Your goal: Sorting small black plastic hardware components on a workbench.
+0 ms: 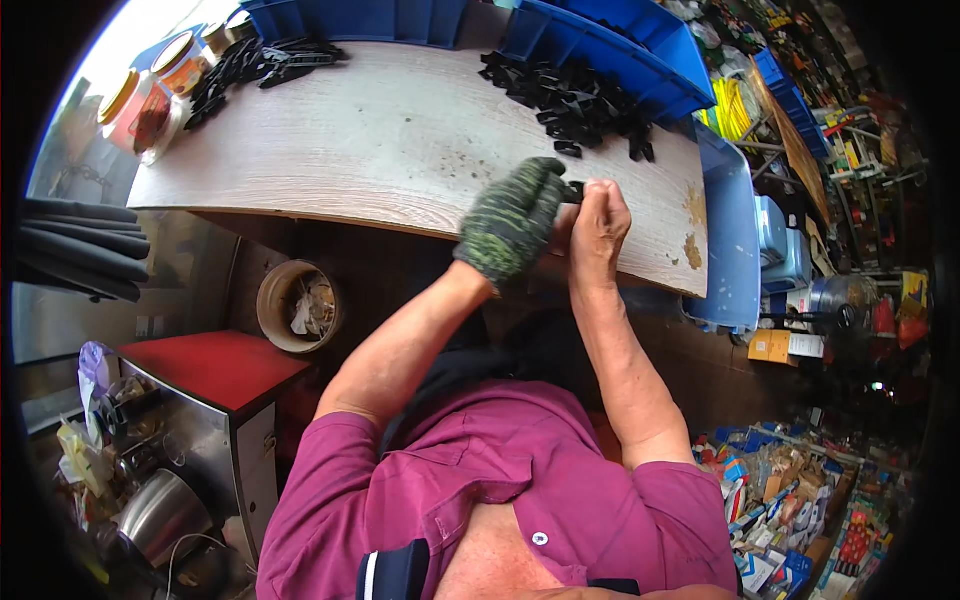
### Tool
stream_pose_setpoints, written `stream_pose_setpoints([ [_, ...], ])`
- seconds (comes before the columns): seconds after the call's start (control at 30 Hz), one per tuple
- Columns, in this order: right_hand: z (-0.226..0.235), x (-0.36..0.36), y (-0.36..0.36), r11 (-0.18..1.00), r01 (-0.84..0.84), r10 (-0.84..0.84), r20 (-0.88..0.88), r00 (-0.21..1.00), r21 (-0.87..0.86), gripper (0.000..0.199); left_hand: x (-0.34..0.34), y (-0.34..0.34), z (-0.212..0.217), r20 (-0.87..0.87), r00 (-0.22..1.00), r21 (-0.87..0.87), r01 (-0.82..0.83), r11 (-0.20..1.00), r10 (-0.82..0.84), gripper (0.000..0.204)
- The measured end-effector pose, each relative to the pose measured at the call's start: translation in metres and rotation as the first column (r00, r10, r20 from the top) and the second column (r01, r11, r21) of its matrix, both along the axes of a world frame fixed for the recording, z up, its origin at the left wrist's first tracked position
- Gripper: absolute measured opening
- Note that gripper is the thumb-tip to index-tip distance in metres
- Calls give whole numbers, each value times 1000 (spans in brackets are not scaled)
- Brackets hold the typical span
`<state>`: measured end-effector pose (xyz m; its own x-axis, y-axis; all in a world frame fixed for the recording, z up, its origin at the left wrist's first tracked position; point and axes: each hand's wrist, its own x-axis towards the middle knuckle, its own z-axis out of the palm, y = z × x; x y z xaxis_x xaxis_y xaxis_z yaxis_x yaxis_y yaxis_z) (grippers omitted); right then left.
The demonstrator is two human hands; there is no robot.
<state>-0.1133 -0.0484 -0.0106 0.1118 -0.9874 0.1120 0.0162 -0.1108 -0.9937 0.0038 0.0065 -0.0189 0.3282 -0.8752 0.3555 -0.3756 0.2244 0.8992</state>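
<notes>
My left hand, in a green and black knit glove, is at the table's near edge with its fingers closed. Bare, my right hand is closed beside it, fingers pinched together. Between the two hands a small black piece shows, gripped at the fingertips; its exact kind is too small to make out. Beyond my right hand lies a heap of small black parts. Another pile of longer black pieces rests at the far left of the pale wood-grain table.
Blue bins line the table's far side, and a light blue tub stands at its right end. Jars sit at the left corner. Below are a round waste bucket and a red-topped cabinet. Cluttered goods fill the right.
</notes>
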Motion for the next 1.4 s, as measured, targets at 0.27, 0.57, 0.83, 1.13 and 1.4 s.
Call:
stream_pose_setpoints([
  [0.27,-1,-4,-4,991,-34,35,0,999,-132,25,-19,4,9,-66,998,37,-6,999,8,38],
  [0.57,15,-2,10,983,-80,45,208,977,164,29,226,-16,12,552,579,32,-733,679,599,40],
  [0.83,23,-8,-14,954,-73,-10,277,961,290,40,285,4,15,826,463,150,-731,666,321,49],
  [1.13,27,-103,-109,771,561,-616,132,777,301,30,223,29,7,841,487,-9,-426,905,237,32],
  [1.4,17,-95,-136,896,381,-337,-210,918,227,36,131,18,17,824,537,-65,-225,972,179,32],
])
